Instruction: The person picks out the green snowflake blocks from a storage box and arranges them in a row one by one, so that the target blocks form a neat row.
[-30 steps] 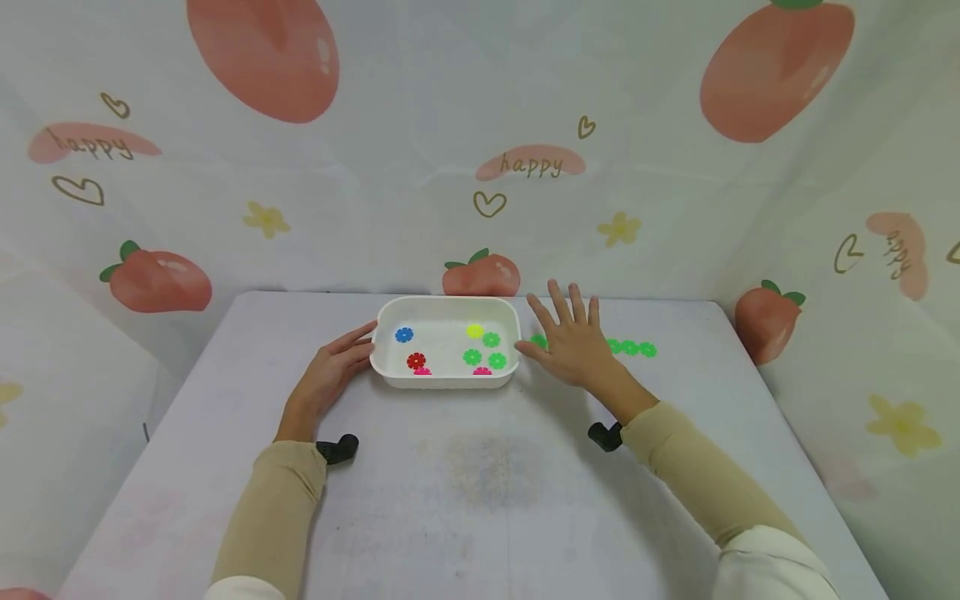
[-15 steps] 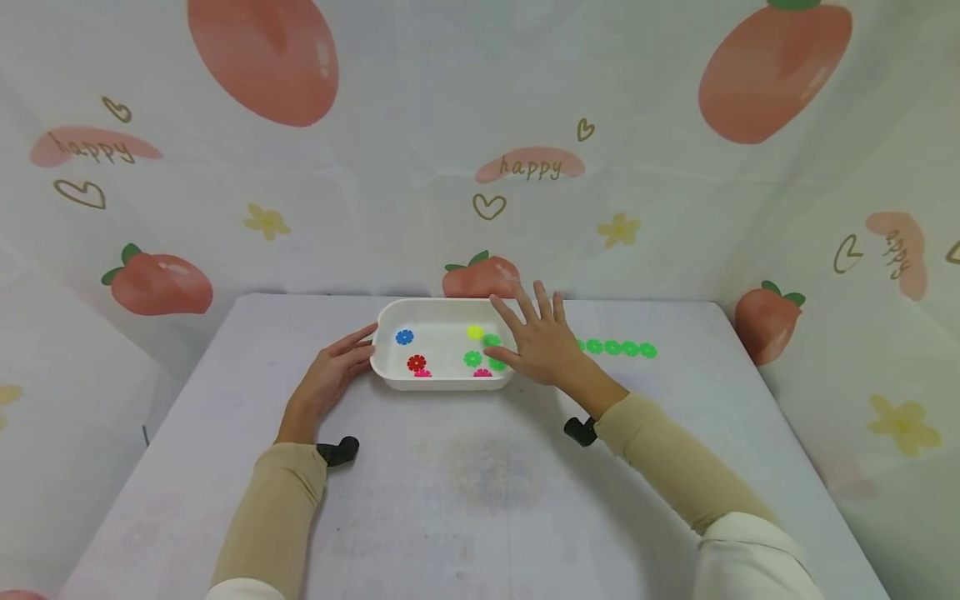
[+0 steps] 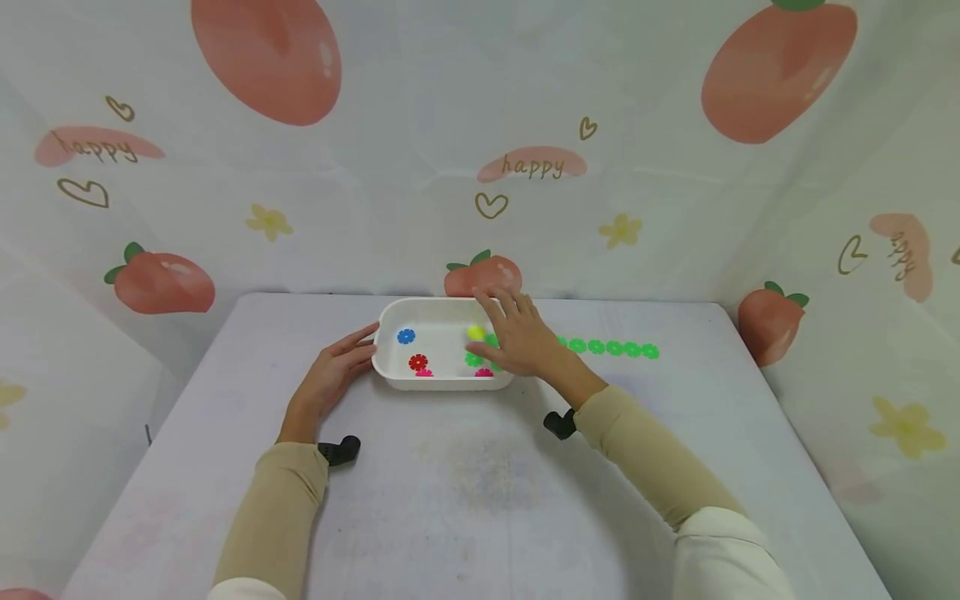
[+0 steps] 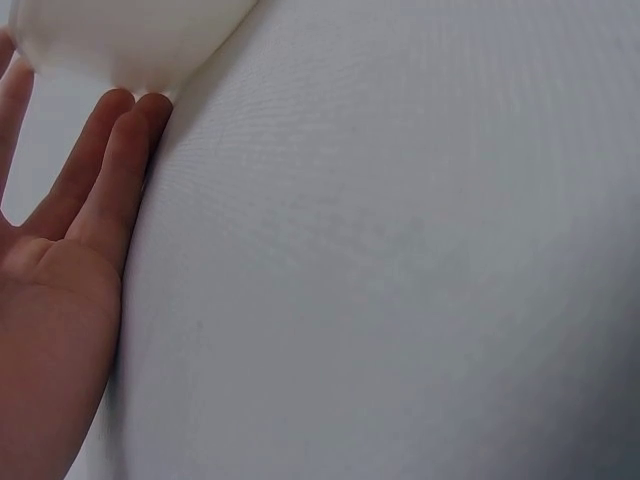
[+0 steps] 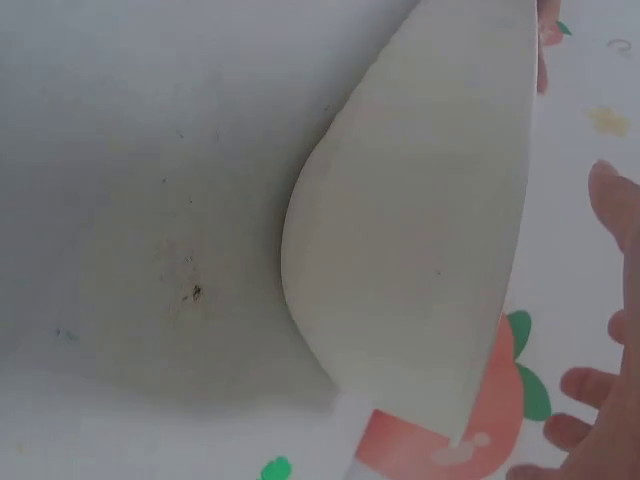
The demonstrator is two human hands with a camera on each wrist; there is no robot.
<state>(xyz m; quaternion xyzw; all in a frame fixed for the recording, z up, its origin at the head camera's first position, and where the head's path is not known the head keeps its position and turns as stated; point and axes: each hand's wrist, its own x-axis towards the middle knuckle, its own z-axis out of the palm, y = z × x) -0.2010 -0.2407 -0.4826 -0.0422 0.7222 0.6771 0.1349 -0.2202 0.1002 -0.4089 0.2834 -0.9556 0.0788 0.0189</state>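
A white plastic tray [image 3: 442, 384] sits at the table's far edge. Small notched flower discs lie in it: a blue disc [image 3: 406, 337], a red disc [image 3: 417, 362], a yellow disc [image 3: 476, 332], pink and green ones. My left hand [image 3: 324, 383] rests its straight fingertips against the tray's left end, also visible in the left wrist view. Over the tray's right part hovers my right hand [image 3: 521, 340], fingers spread and slightly bent, hiding some green discs. In the right wrist view its fingers [image 5: 610, 205] stand above the tray wall, with nothing seen between them.
To the tray's right, several green discs [image 3: 615, 348] form a row on the white table [image 3: 420, 500]. A white curtain [image 3: 390, 167] printed with peaches hangs behind and along the sides. Dark wrist mounts [image 3: 558, 425] stick out below both hands.
My right hand has moved left, from beside the tray to above its right part, and its fingers have bent a little. More of the green row shows. My left hand has stayed put.
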